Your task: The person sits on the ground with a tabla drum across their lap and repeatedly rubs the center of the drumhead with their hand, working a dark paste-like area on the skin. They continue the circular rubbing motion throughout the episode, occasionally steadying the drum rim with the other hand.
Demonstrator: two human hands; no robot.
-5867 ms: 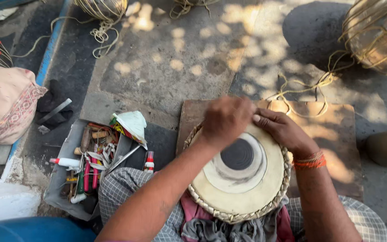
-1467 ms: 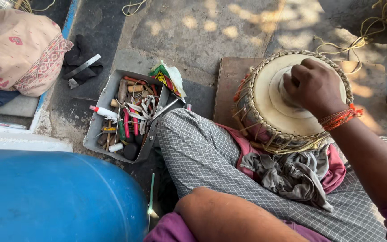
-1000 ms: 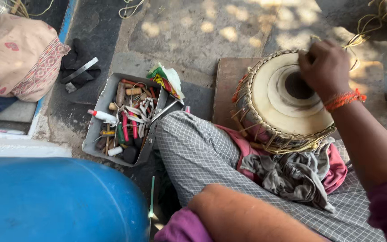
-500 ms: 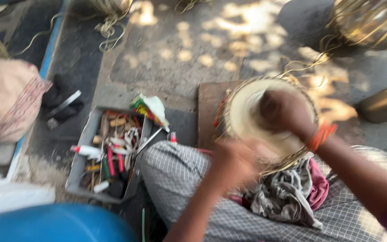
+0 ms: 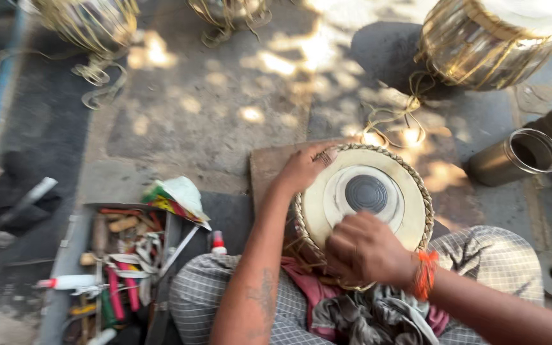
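Observation:
A small hand drum (image 5: 378,176) with a pale skin, a dark round centre and a braided rim rests on my lap over a wooden board (image 5: 269,169). My left hand (image 5: 305,167) grips the drum's left rim, fingers over the braid. My right hand (image 5: 365,250), with an orange thread at the wrist, lies closed on the near edge of the skin; whether it holds anything I cannot tell. Crumpled cloths (image 5: 365,316) lie under the drum on my checked garment.
A grey tool tray (image 5: 107,268) with tubes, sticks and red-handled tools stands at my left, a coloured packet (image 5: 174,195) at its corner. A metal cup (image 5: 519,156) lies at the right. Strapped drum bodies (image 5: 493,38) and loose cord (image 5: 391,118) sit on the concrete beyond.
My view swung from the tray and blue barrel back onto the drum. My left hand came up and took the drum's left rim. My right hand slid from the far side to the near edge.

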